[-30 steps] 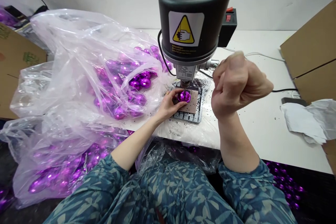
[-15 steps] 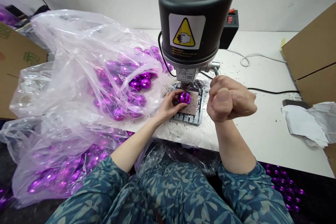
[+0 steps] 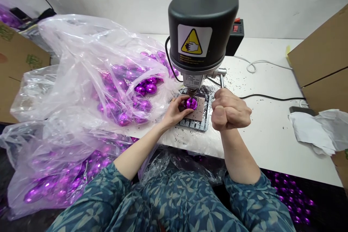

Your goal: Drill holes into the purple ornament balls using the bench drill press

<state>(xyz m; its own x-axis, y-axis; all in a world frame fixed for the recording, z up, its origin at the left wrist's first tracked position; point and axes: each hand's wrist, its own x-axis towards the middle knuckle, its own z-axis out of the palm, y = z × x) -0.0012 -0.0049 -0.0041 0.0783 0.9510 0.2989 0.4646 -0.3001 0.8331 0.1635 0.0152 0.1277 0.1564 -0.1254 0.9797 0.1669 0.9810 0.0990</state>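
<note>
Bench drill [image 3: 203, 25], black-hooded, with yellow hand-hazard label, stood on white table [image 3: 272, 130]; its bit came down onto purple faceted bauble [image 3: 190, 103]. The bauble sat on a tan pad on the drill's base plate [image 3: 202, 125], directly under the spindle, so the bit met its top. Left hand [image 3: 175, 110] was closed about the bauble from the left side, fingers pinching it to hold it from turning or sliding. Right hand [image 3: 230, 109] was clenched in a fist around the feed lever [image 3: 221, 79], of which only the metal stem showed above the knuckles. Clear plastic bag [image 3: 89, 79] of like purple baubles lay just left of the drill, within the left hand's reach. Dark swarf was scattered round the plate.

Against the frame one second earlier, the right fist was lower and nearer the table, the lever pulled down with it; the left hand's hold on the bauble was unchanged.
</note>
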